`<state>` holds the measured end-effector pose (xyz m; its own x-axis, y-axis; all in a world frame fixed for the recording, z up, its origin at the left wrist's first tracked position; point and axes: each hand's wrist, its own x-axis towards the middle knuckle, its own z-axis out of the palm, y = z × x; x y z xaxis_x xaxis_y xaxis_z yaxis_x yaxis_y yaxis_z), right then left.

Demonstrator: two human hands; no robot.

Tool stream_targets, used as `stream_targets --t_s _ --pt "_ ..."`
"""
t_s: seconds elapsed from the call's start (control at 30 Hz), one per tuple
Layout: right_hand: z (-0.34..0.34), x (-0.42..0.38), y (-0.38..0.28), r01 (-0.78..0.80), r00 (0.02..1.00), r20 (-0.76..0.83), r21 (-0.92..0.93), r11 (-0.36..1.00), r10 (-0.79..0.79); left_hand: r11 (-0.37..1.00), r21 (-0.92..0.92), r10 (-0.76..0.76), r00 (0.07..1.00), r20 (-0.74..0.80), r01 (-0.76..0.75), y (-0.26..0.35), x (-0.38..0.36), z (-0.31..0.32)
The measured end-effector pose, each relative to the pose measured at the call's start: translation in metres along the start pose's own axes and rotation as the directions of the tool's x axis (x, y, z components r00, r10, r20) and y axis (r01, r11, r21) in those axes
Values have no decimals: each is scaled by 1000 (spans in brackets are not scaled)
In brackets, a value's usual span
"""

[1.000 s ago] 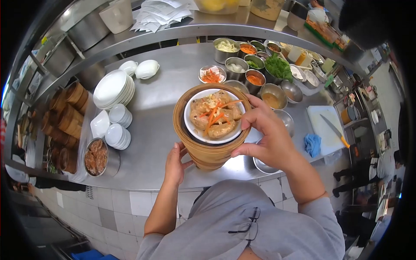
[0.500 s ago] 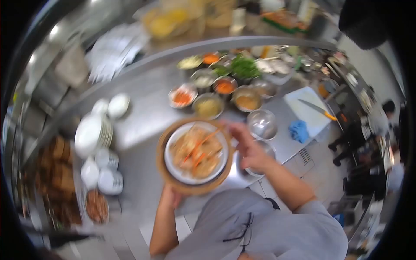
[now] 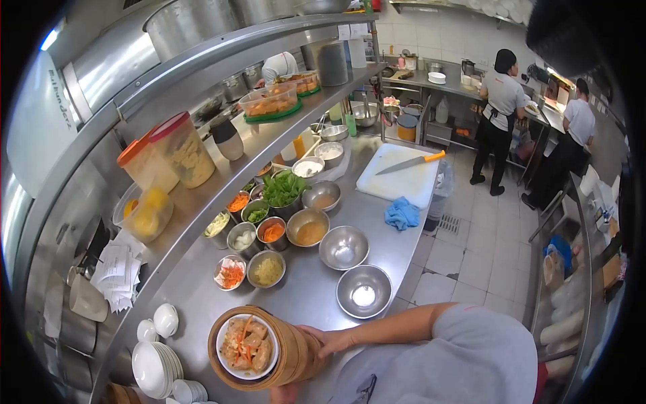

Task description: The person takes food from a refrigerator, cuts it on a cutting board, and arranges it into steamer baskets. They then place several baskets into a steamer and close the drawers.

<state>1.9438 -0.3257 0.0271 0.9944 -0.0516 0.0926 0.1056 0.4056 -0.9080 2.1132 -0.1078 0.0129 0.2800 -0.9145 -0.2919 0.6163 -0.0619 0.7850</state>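
Observation:
A round bamboo steamer [image 3: 296, 350], tall from this side, is in front of me at the lower middle. Inside its top sits a white bowl [image 3: 221, 346] of pale dumplings [image 3: 246, 343] strewn with orange carrot strips. My right hand [image 3: 330, 341] grips the steamer's right side, thumb and fingers curved against the bamboo. Under its lower edge shows part of my left hand [image 3: 284, 393], supporting it; those fingers are mostly hidden. Beyond the steamer stand metal bowls of yellow chopped food [image 3: 266, 269] and shredded carrot [image 3: 230, 273].
Two bare metal bowls [image 3: 364, 291] stand near the counter's right edge. An orange-handled knife [image 3: 409, 163] lies on a white cutting board [image 3: 377, 180], beside a blue cloth [image 3: 402, 213]. White plates [image 3: 153, 369] are stacked at left. A shelf [image 3: 269, 138] overhangs the counter; two people [image 3: 501, 108] stand behind.
My view has swung up and to the right, bringing the shelf and the far kitchen in. The steamer, still in both hands, now appears lower and tilted, showing its side wall.

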Motion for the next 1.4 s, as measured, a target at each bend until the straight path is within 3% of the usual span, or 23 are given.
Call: stream_targets --t_s 0.17,0.27,0.33,0.37,0.43,0.57,0.67,0.73,0.83,1.0,1.03,1.1,1.3,1.4 --pt "-2 -9 -1 53 999 -8 -36 998 -53 997 -75 -3 997 -80 -3 17 -23 54" --pt "14 -24 -30 46 999 8 35 998 -46 997 33 75 994 -75 -73 22 -40 80" --pt "22 -39 -50 60 998 -14 71 996 -59 958 -263 92 992 -86 -112 25 -51 89" --pt "23 -46 -57 64 998 -15 72 995 -63 959 -260 91 992 -85 -110 28 -54 99" --pt "23 -61 -70 50 998 -39 94 994 -46 988 -10 153 986 -59 -154 42 -56 135" --pt "10 -101 -118 118 993 -20 30 993 -117 980 -47 190 976 -104 -195 41 -47 189" --pt "-13 -148 -155 110 994 -35 73 991 -108 990 51 133 990 -38 -131 26 -21 235" --pt "-40 -184 -171 118 989 -81 -44 992 -121 990 108 88 996 -9 -87 7 -6 274" --pt "-80 -253 -195 117 983 -131 -72 990 -126 994 100 42 999 32 -45 -20 17 353" --pt "-149 -377 -216 188 953 -207 -167 968 -221 998 -31 49 997 61 -47 -121 84 391" --pt "-156 -408 -237 119 954 -246 -220 968 -173 994 -95 61 994 89 -53 -137 97 407" --pt "-187 -454 -238 132 935 -289 -252 959 -205 990 -135 46 993 112 -31 -163 122 437" --pt "-269 -575 -279 162 838 -479 -240 957 -262 988 -43 -136 969 206 148 -203 224 569" --pt "-336 -628 -290 110 796 -532 -342 933 -289 974 -3 -216 934 285 227 -228 301 635"
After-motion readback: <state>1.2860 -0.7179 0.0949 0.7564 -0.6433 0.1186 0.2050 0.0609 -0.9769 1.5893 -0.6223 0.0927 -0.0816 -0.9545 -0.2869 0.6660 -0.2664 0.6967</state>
